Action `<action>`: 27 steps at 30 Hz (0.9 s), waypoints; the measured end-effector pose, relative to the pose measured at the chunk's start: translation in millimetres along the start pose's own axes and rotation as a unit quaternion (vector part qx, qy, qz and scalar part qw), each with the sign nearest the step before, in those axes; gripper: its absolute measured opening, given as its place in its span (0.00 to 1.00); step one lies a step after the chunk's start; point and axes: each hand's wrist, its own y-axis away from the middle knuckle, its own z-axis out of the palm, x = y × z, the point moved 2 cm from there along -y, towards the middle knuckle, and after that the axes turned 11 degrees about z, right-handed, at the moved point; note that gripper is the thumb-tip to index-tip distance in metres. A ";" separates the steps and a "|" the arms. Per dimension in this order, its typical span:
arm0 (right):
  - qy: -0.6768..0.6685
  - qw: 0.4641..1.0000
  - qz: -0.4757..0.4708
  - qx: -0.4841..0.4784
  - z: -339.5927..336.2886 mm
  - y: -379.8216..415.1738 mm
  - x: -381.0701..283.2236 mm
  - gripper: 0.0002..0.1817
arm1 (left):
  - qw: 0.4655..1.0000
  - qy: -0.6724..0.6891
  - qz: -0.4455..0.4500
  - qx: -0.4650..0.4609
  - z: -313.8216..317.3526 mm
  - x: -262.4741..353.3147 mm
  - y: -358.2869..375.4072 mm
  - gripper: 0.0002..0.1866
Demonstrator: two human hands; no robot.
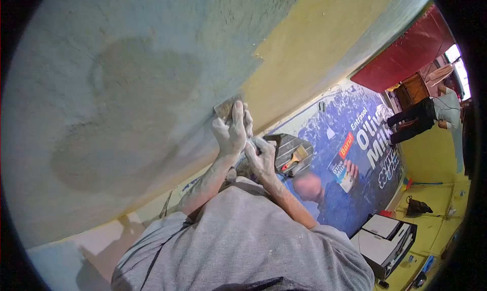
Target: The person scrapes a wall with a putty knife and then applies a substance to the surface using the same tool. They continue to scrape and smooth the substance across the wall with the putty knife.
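Observation:
A scraper with a flat metal blade [223, 107] lies against the wall [152, 113], at the border between its grey-blue and yellow paint. My left hand [231, 131] is closed on the scraper, with its fingers pressed along the blade. Just below and to the right, my right hand [262, 158] is closed around what seems to be the handle end, mostly hidden by the fingers. White dust coats both hands and forearms. Beyond my right hand, a paintbrush [296, 157] rests on a dark slatted stool or crate [284, 145].
A blue printed banner [329, 134] covers the floor along the wall. Another person [431, 111] stands at the far right near a red panel [406, 50]. A white and black cabinet [380, 226] lies at lower right, with a dark bag [418, 208] behind it.

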 end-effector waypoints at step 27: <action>0.005 0.994 0.099 -0.037 -33.8 33.9 -21.0 0.22 | 0.999 -0.012 -0.044 -0.003 8.5 17.2 49.0 0.12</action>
